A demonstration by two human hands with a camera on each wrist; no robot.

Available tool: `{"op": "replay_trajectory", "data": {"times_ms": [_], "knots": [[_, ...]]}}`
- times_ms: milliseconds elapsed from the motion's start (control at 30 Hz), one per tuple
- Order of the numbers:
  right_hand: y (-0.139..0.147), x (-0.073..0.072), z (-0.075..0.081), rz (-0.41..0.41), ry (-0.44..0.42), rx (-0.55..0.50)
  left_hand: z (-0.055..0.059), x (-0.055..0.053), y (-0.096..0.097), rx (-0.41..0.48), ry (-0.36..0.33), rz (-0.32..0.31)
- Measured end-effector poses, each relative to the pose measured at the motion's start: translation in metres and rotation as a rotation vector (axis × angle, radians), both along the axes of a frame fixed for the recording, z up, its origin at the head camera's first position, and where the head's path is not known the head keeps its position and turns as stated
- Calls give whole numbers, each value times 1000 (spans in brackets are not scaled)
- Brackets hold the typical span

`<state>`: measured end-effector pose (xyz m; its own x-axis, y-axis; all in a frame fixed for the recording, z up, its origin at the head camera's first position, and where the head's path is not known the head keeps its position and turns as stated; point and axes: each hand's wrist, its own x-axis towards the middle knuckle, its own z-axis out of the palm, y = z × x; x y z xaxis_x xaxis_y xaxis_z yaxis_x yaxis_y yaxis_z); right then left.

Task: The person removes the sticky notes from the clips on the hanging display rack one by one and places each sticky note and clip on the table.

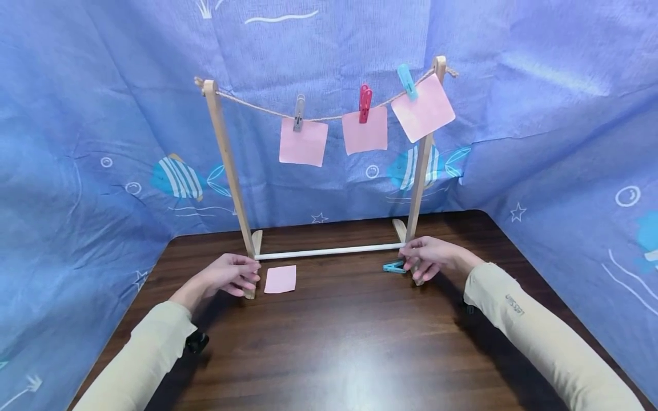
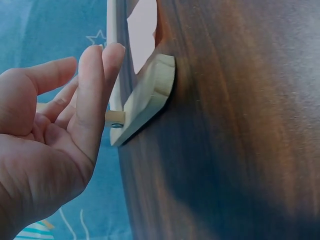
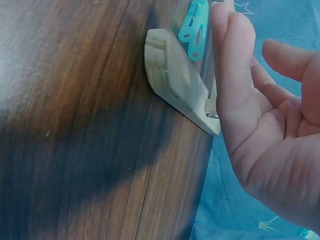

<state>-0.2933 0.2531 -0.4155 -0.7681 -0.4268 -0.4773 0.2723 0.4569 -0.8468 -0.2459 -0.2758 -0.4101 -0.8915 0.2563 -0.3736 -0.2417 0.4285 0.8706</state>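
Observation:
My left hand (image 1: 233, 275) hovers beside the left foot of a wooden stand (image 2: 150, 87), its fingers loosely extended and holding nothing. Just right of it a pink paper square (image 1: 280, 279) lies on the table. Near the stand's right foot (image 3: 175, 80), my right hand (image 1: 430, 260) has relaxed fingers with nothing between them. A teal clothespin (image 1: 393, 267) lies on the table by those fingertips. Whether either hand touches the stand is hard to tell. Above, a rope (image 1: 329, 118) holds three pink papers, pinned by a grey clothespin (image 1: 299, 114), a red clothespin (image 1: 365, 104) and a light blue clothespin (image 1: 407, 83).
A white crossbar (image 1: 329, 252) joins the stand's two posts low down, close to the back of the dark wooden table (image 1: 329, 331). Blue cloth (image 1: 77, 125) with fish drawings hangs behind and at both sides. The rightmost hung paper (image 1: 426, 111) is tilted and overlaps the right post.

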Motion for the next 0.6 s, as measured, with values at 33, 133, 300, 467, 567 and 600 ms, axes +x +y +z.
{"op": "replay_trajectory", "data": {"times_ms": [33, 133, 300, 467, 567, 600], "knots": [[0, 0, 0, 10, -2, 0, 1, 0, 0, -2, -2, -5], [-2, 1, 6, 41, -11, -1, 6, -2, 3, -5, -16, -29], [-7, -2, 20, 81, -11, -7, 18, -1, 5, -6, -63, -100], [-17, -4, 31, 104, 10, 18, 27, 1, 2, 16, -111, -160], [-21, -5, 40, 127, 19, 39, 34, -1, 3, 31, -108, -188], [-22, -5, 45, 131, 22, 41, 38, -3, 4, 35, -104, -193]]}}
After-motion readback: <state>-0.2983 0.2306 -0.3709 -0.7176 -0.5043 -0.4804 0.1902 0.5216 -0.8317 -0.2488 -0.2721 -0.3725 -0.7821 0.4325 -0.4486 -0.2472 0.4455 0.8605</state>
